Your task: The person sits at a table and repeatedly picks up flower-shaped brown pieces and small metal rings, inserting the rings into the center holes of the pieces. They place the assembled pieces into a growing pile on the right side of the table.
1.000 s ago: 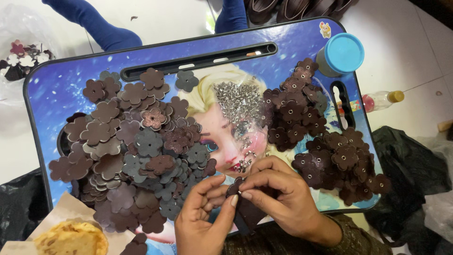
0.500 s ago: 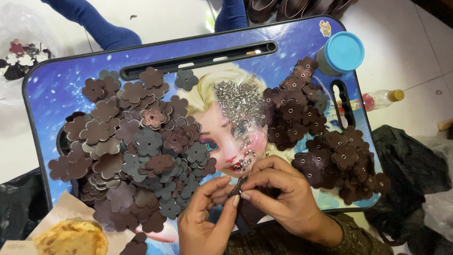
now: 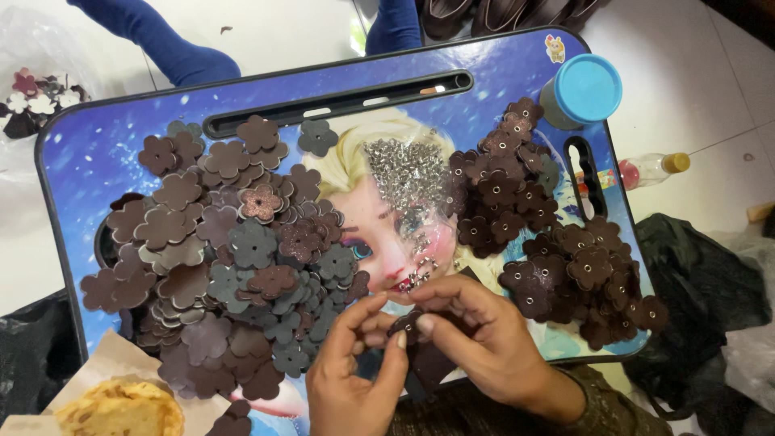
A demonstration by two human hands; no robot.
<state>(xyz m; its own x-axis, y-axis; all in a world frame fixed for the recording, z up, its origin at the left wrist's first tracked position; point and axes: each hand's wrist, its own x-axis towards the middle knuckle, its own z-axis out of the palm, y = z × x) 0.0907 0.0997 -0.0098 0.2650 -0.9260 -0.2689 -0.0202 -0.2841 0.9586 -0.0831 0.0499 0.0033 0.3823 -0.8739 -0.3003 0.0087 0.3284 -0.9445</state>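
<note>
My left hand (image 3: 355, 371) and my right hand (image 3: 476, 335) meet at the near edge of a blue picture-printed lap table (image 3: 105, 145). Together their fingertips pinch one small dark brown flower-shaped leather piece (image 3: 404, 325). A wide heap of brown and grey flower pieces (image 3: 218, 258) lies to the left of my hands. A second heap of dark flower pieces with metal centres (image 3: 549, 250) lies to the right. A pile of small silver rivets (image 3: 408, 173) sits in the middle of the table, trailing down toward my fingers.
A blue-lidded round container (image 3: 581, 89) stands at the table's far right corner. A black slot (image 3: 339, 101) runs along the far edge. Yellowish food on paper (image 3: 121, 408) lies at near left. A small bottle (image 3: 654, 168) and dark bags (image 3: 702, 282) lie on the floor at right; blue-clad legs (image 3: 161, 40) lie beyond the table.
My fingers have shifted slightly on the small flower piece; my left fingers curl closer in. The heaps and the table have not moved.
</note>
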